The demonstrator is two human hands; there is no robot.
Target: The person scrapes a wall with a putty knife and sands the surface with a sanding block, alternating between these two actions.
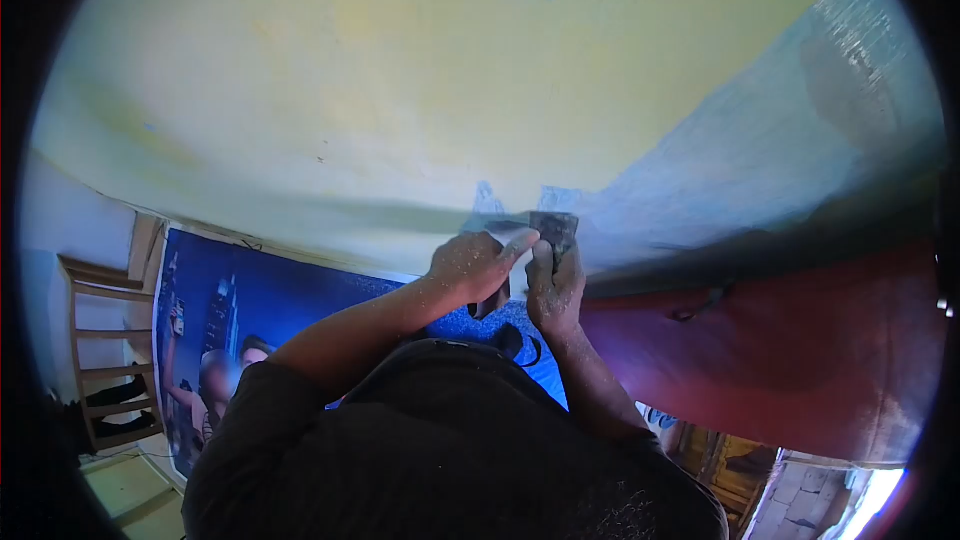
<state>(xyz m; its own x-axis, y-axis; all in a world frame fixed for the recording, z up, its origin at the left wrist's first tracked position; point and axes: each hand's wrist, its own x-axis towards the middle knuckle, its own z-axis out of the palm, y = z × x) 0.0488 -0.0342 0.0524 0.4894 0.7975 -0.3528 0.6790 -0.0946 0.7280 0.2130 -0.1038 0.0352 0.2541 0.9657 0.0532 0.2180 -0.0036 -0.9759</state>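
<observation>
My right hand (556, 292) is closed on a dark, flat rectangular piece (556, 224) that looks like a scraper blade, its thumb pressed against the face. Pale specks dust both hands. Beside it my left hand (472, 268) is curled, with a fingertip reaching to the edge of the dark piece. A dark object (488, 306) sticks out below the left fist; its kind is hidden by the fingers. Just beyond the hands is a yellow-green wall (400, 70), with bluish patches (487, 198) where the coating differs.
A red sheet (760, 360) hangs at the right. To the left are a blue poster with printed people (200, 340) and a wooden ladder-like frame (110, 345). Wooden boards (735, 465) and a bright opening (880, 500) show at the lower right.
</observation>
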